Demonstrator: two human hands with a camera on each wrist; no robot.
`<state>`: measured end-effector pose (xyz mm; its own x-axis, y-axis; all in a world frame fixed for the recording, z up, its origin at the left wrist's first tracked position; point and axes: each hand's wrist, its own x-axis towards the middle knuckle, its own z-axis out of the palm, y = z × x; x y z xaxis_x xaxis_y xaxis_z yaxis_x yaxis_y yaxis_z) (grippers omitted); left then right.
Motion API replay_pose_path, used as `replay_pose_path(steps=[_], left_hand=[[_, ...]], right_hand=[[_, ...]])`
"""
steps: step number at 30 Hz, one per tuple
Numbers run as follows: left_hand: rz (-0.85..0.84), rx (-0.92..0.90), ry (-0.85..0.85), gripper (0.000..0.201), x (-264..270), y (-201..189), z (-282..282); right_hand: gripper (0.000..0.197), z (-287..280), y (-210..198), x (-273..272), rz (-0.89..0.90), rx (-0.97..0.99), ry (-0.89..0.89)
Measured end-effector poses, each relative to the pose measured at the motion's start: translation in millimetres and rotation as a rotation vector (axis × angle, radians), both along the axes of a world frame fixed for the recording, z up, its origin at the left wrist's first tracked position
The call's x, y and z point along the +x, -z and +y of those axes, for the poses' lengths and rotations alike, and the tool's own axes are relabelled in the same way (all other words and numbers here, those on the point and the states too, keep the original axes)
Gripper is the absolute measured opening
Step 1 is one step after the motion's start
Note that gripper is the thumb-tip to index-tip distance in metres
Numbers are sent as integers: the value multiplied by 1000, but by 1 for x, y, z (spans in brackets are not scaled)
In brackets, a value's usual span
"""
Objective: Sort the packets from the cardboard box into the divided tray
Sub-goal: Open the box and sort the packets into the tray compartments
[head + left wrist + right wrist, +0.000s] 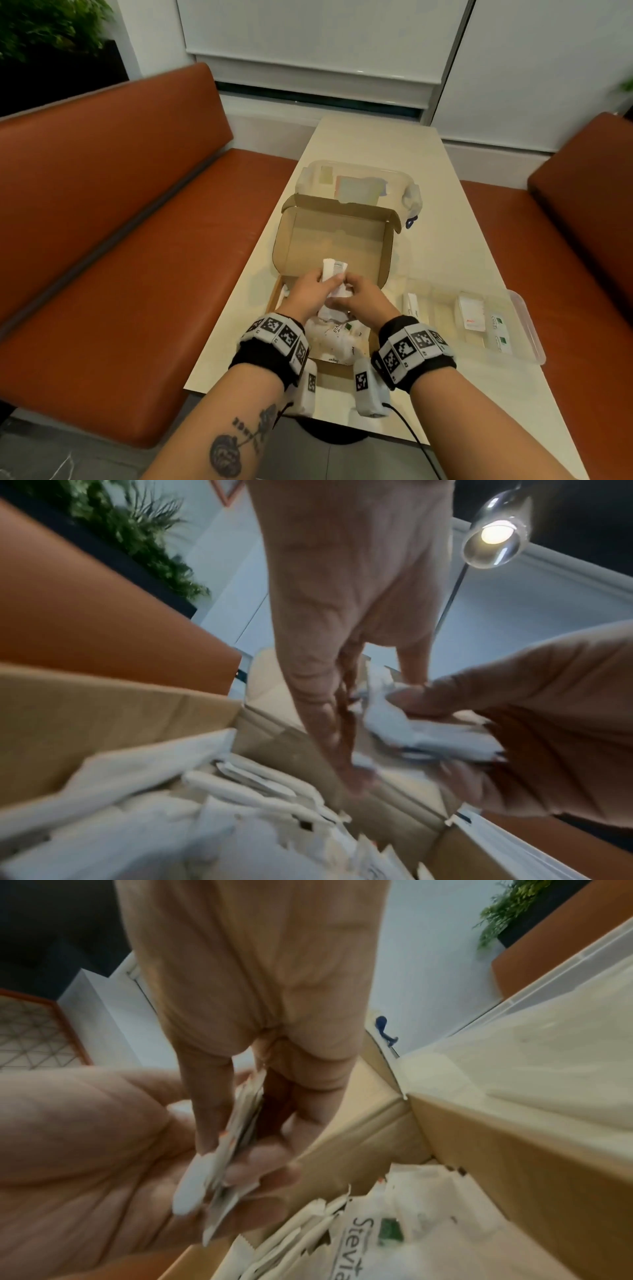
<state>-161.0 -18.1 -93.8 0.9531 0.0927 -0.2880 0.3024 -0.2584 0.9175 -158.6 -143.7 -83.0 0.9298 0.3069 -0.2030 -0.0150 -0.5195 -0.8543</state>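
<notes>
A bundle of white packets (334,274) is held over the open cardboard box (383,260) by both hands. My left hand (327,284) grips it from the left, fingers curled under the stack (232,1137). From the right, my right hand (344,301) pinches the same bundle (411,729) with thumb and fingers. Loose packets (337,337) fill the box bottom, one of them printed "Stevia" (359,1240). The clear divided tray (527,325) lies to the box's right. It holds white packets (411,303), a red-marked stack (474,317) and green-marked ones (500,330).
The box lid (335,236) stands open behind the hands. A clear lidded container (356,183) sits beyond it on the pale table (445,240). Orange benches (120,240) flank the table on both sides. A small dark blue object (410,222) lies by the lid's right corner.
</notes>
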Motion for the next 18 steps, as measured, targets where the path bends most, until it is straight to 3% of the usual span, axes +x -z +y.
replay_pose_path(steps=[6, 9, 15, 18], left_hand=[[-33, -90, -147, 27, 6, 2, -21], [13, -241, -243, 27, 8, 8, -26], [91, -393, -257, 18, 5, 10, -35], [105, -429, -257, 19, 5, 4, -35]], right_hand=[[37, -31, 10, 1, 93, 142, 126], [33, -46, 11, 2, 108, 221, 159], [19, -53, 5, 9, 62, 322, 199], [23, -43, 0, 12, 38, 321, 199]])
